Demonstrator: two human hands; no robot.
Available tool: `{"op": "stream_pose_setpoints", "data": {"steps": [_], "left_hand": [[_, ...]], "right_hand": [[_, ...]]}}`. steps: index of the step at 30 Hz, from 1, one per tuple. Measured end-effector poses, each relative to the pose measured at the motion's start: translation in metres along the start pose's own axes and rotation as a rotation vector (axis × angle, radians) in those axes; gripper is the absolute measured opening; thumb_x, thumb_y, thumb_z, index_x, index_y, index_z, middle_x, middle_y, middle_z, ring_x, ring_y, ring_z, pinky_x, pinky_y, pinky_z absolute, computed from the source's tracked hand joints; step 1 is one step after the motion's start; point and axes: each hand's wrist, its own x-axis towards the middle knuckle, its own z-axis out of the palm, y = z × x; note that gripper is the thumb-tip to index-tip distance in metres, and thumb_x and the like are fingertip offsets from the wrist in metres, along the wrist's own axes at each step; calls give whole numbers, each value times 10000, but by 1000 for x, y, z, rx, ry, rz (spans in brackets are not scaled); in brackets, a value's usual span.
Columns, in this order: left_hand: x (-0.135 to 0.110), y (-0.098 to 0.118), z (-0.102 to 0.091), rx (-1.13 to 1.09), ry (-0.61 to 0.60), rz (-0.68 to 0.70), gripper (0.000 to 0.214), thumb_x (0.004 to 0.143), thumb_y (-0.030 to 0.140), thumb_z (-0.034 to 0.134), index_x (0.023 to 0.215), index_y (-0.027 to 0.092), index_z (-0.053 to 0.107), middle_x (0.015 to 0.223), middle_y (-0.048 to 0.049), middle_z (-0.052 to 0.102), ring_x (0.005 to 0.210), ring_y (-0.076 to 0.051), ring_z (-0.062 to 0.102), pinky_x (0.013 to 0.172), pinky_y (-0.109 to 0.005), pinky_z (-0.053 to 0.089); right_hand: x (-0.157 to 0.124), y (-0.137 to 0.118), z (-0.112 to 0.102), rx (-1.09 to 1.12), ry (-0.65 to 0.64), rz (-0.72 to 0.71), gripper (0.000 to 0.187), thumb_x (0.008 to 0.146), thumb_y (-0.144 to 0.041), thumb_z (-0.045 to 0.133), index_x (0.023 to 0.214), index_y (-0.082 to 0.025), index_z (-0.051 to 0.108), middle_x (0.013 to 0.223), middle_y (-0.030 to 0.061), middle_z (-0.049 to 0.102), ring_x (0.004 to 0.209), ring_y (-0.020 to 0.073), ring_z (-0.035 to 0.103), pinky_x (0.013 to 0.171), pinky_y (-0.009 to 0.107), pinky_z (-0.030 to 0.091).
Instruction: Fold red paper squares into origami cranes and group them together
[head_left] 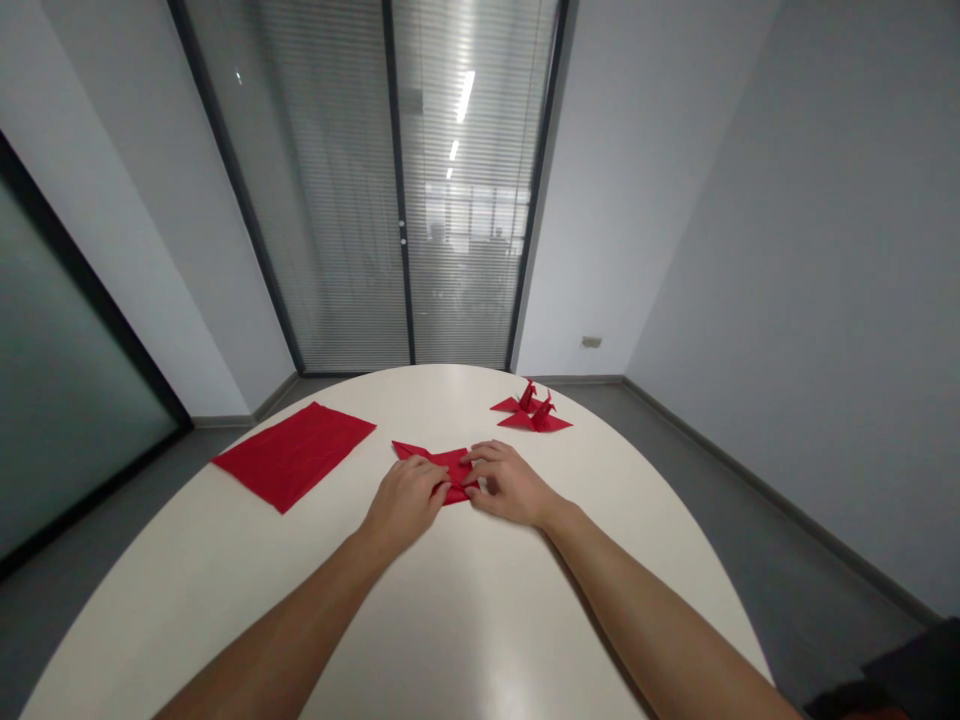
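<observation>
A partly folded piece of red paper (437, 460) lies on the white round table (450, 620) in front of me. My left hand (405, 500) rests on its near left part, fingers curled and pressing down on a fold. My right hand (506, 482) presses the paper's right part with the fingers bent and held together. Both hands meet over the paper and hide its near edge.
A flat stack of red paper sheets (294, 452) lies at the left of the table. Folded red paper cranes (531, 410) stand at the far right. Beyond the table are glass doors with blinds (397, 190) and grey walls.
</observation>
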Motion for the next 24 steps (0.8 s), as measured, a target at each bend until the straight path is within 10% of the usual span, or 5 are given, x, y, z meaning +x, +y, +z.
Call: {"op": "stream_pose_setpoints", "data": {"steps": [24], "left_hand": [[-1, -13, 9, -141, 20, -144, 240, 930, 112, 492, 1003, 206, 700, 999, -61, 721, 959, -224, 666, 851, -350, 525]], "right_hand": [[1, -6, -3, 33, -71, -65, 327, 851, -91, 573, 1078, -237, 759, 1106, 51, 746, 1091, 230, 631, 989, 394, 474]]}}
